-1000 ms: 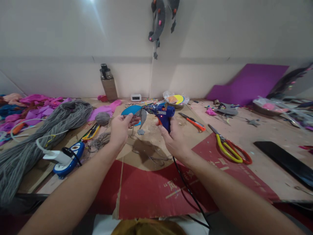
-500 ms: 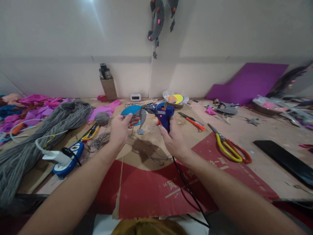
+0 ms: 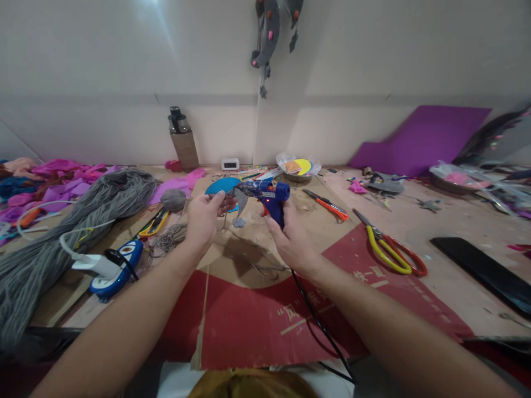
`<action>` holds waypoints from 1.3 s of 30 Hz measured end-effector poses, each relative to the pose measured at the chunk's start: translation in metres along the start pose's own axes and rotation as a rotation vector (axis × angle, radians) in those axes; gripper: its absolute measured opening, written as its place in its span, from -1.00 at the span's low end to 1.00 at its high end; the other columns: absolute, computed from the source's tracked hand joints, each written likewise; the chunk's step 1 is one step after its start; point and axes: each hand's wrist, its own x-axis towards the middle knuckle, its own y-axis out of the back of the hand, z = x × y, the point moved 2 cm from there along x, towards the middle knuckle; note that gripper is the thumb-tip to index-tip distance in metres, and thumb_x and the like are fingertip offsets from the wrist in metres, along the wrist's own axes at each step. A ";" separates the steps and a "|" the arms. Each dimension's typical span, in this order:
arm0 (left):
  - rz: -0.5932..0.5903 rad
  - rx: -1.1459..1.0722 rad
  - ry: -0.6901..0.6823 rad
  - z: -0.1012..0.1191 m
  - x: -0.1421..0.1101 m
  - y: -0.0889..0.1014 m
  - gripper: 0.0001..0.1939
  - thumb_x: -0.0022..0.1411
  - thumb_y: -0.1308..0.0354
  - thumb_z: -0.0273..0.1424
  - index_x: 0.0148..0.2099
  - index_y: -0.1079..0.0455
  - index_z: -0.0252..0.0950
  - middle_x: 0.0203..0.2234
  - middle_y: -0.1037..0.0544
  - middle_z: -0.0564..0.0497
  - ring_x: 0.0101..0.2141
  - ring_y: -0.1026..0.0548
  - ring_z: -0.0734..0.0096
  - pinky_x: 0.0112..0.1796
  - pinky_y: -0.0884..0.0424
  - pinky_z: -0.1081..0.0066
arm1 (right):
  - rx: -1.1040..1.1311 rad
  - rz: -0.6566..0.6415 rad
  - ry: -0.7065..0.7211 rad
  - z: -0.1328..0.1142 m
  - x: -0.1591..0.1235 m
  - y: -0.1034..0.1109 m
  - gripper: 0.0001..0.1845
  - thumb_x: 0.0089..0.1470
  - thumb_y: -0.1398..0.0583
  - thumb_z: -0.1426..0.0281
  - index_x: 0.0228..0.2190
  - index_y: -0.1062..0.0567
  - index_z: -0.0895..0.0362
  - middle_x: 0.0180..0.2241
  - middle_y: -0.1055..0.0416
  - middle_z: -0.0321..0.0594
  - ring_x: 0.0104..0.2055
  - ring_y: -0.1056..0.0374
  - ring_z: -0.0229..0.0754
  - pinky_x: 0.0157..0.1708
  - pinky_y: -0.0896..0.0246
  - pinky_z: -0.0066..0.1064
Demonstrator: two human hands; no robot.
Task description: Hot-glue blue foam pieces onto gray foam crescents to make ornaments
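My left hand (image 3: 204,217) is closed on a small craft piece (image 3: 232,190) made of a blue curved sheet and a grey felt shape, held up above the table. My right hand (image 3: 290,237) grips the handle of a blue hot glue gun (image 3: 270,199), whose red light is on. The gun's nozzle points left and touches the grey felt of the craft piece. A black cord (image 3: 315,320) runs from the gun down toward me. Both hands hover over a brown and red cardboard sheet (image 3: 257,315).
A thick bundle of grey yarn (image 3: 62,232) and pink fabric scraps (image 3: 62,177) lie left. A blue and white gadget (image 3: 116,268) sits near my left arm. Yellow-red scissors (image 3: 390,251), an orange utility knife (image 3: 327,205), a black strip (image 3: 485,273) and purple board (image 3: 418,141) lie right.
The glue gun has shifted a little to the left, bringing its nozzle onto the grey felt piece. My left hand has stayed in place.
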 end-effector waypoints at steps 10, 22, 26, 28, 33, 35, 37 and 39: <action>-0.006 0.019 0.005 0.000 0.000 0.001 -0.79 -0.03 -0.30 -0.32 -0.40 -0.44 -0.37 -0.54 -0.57 -0.05 -0.46 -0.58 0.26 -0.32 -0.52 0.27 | 0.006 -0.028 0.042 0.000 -0.003 -0.004 -0.69 0.18 -0.05 0.37 -0.02 -0.24 0.10 -0.21 -0.39 -0.10 -0.21 -0.34 -0.08 -0.13 -0.31 -0.13; -0.012 0.022 -0.006 -0.001 0.000 0.001 -0.80 -0.02 -0.29 -0.31 -0.47 -0.42 -0.36 -0.56 -0.56 -0.04 -0.45 -0.59 0.26 -0.26 -0.51 0.26 | 0.035 -0.004 -0.017 0.000 -0.001 -0.001 -0.65 0.17 -0.05 0.35 0.00 -0.24 0.12 -0.17 -0.38 -0.07 -0.18 -0.34 -0.08 -0.14 -0.31 -0.15; -0.014 0.029 0.001 -0.001 0.000 0.000 -0.80 -0.03 -0.29 -0.30 -0.44 -0.43 -0.36 -0.54 -0.57 -0.05 -0.44 -0.59 0.25 -0.29 -0.51 0.28 | 0.018 0.001 -0.017 0.001 -0.001 -0.002 -0.64 0.18 -0.04 0.35 0.01 -0.24 0.11 -0.18 -0.39 -0.07 -0.19 -0.34 -0.07 -0.12 -0.30 -0.11; -0.014 0.030 0.002 -0.001 0.000 0.000 -0.79 -0.03 -0.29 -0.30 -0.43 -0.44 -0.36 -0.54 -0.57 -0.05 -0.44 -0.59 0.26 -0.29 -0.51 0.28 | 0.016 -0.012 -0.010 0.002 -0.002 -0.003 -0.65 0.18 -0.04 0.35 0.01 -0.24 0.11 -0.20 -0.39 -0.08 -0.19 -0.34 -0.07 -0.11 -0.30 -0.11; -0.007 0.015 0.004 0.000 -0.001 -0.001 -0.82 -0.02 -0.29 -0.33 -0.44 -0.45 -0.36 -0.55 -0.56 -0.04 -0.47 -0.57 0.30 -0.31 -0.52 0.29 | 0.001 -0.034 0.031 0.005 -0.005 -0.006 -0.59 0.19 -0.06 0.33 0.07 -0.21 0.09 -0.05 -0.36 -0.05 0.00 -0.30 -0.02 0.01 -0.24 -0.09; 0.001 0.004 0.007 0.001 -0.001 -0.001 -0.83 -0.03 -0.29 -0.35 -0.44 -0.45 -0.36 -0.56 -0.56 -0.03 -0.47 -0.57 0.31 -0.32 -0.52 0.30 | 0.001 -0.040 0.033 0.005 -0.006 -0.006 -0.59 0.19 -0.06 0.34 0.08 -0.21 0.09 -0.04 -0.36 -0.04 0.00 -0.30 -0.02 0.02 -0.23 -0.10; 0.005 -0.004 0.012 0.002 -0.001 -0.001 -0.84 -0.04 -0.29 -0.36 -0.44 -0.44 -0.36 -0.56 -0.56 -0.02 -0.48 -0.57 0.31 -0.32 -0.52 0.30 | 0.006 -0.047 0.033 0.005 -0.006 -0.006 -0.59 0.20 -0.05 0.34 0.07 -0.22 0.10 -0.07 -0.37 -0.05 -0.03 -0.32 -0.03 0.00 -0.24 -0.10; 0.003 -0.008 0.012 0.002 -0.002 -0.002 -0.83 -0.05 -0.30 -0.35 -0.44 -0.44 -0.37 -0.56 -0.56 -0.02 -0.48 -0.57 0.31 -0.32 -0.53 0.30 | 0.006 -0.046 0.037 0.005 -0.006 -0.006 -0.60 0.20 -0.05 0.34 0.07 -0.23 0.11 -0.08 -0.38 -0.05 -0.03 -0.32 -0.02 0.01 -0.24 -0.08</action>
